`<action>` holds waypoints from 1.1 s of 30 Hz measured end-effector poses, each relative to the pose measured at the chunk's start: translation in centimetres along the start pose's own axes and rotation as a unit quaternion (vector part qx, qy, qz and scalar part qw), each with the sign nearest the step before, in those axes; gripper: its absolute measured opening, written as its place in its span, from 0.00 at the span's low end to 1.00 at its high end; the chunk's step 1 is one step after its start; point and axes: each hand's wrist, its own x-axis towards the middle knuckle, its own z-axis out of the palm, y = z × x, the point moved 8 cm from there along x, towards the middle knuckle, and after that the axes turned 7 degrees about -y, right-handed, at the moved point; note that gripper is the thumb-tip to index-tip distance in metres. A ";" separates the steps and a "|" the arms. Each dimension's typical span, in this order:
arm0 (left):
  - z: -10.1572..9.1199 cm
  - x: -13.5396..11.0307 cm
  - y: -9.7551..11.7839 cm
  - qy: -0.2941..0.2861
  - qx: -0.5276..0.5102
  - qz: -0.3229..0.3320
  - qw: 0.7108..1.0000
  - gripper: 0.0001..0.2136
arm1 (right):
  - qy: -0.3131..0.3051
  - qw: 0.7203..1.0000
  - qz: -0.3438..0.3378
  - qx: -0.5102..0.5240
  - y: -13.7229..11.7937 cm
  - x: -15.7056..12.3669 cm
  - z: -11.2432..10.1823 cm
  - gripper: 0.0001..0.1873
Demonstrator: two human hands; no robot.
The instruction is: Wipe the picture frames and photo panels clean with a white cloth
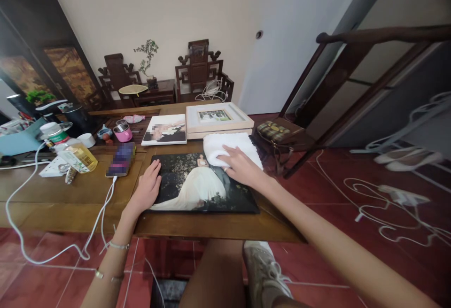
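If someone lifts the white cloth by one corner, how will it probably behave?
The white cloth would probably droop, since it crumples softly under the right hand. It is unlikely to roll, as it lies spread over a corner of the photo panel.

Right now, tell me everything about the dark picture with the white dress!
The picture is a wide, thin, dark rectangle with a smooth-looking surface; its material is unclear. It shows someone in a white gown with a spreading skirt, against dark leaves. It lies flat on the brown table, near the front edge. The left hand rests on its left side, and a white cloth under the right hand covers its far right part.
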 end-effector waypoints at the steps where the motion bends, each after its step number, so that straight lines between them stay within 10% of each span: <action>1: 0.0 0.0 0.0 0.002 0.002 0.000 1.000 0.23 | -0.002 1.000 -0.007 -0.004 -0.5 -0.3 -0.1 0.24; 11: 0.1 0.0 0.4 -0.001 0.008 -0.004 1.000 0.23 | 0.055 0.989 -0.137 0.017 -8.4 -12.9 -0.6 0.17; 24: -0.1 -0.1 0.2 -0.004 -0.001 0.011 1.000 0.22 | -0.025 0.999 -0.039 0.009 -0.8 0.5 -0.4 0.22; 33: 0.1 0.2 0.1 -0.003 0.002 0.005 1.000 0.22 | -0.015 0.990 -0.138 0.020 -8.0 -9.7 -0.7 0.17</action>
